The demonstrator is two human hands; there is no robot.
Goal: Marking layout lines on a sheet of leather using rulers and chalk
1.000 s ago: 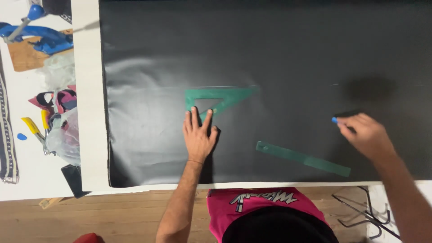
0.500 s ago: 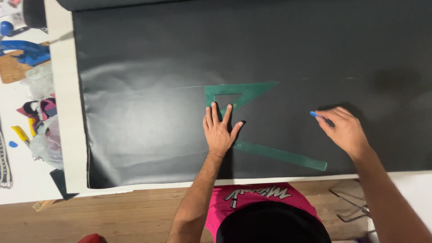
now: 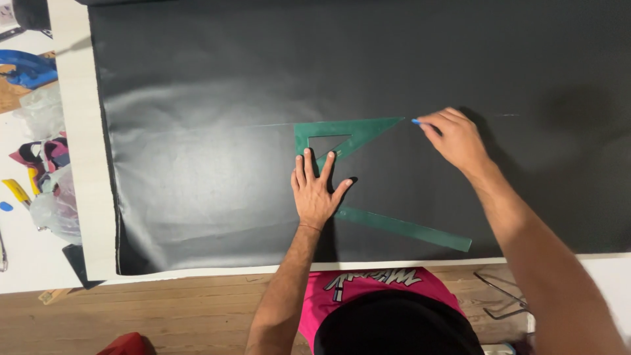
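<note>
A large sheet of black material (image 3: 197,98) lies spread over a white table. On it rests a green triangular set square (image 3: 368,129). My left hand (image 3: 317,190) presses flat on the triangle's lower side, fingers spread. My right hand (image 3: 457,139) pinches a small blue marking chalk (image 3: 416,121) with its tip right at the triangle's pointed right corner. A straight green ruler (image 3: 407,229) lies slanted on the sheet, running from under my left hand down to the right. A faint pale line runs along the triangle's top edge.
The white table edge (image 3: 72,164) shows left of the sheet. Beyond it lie blue-handled tools (image 3: 26,69), clear plastic bags (image 3: 46,210), a yellow tool (image 3: 16,192) and cloth scraps. Wire hangers (image 3: 503,296) rest at the table's front right. A wooden floor lies below.
The view has shifted so the sheet sits further right. My right hand with the chalk has moved left, up to the triangle's tip. My left hand stays pressed on the triangle.
</note>
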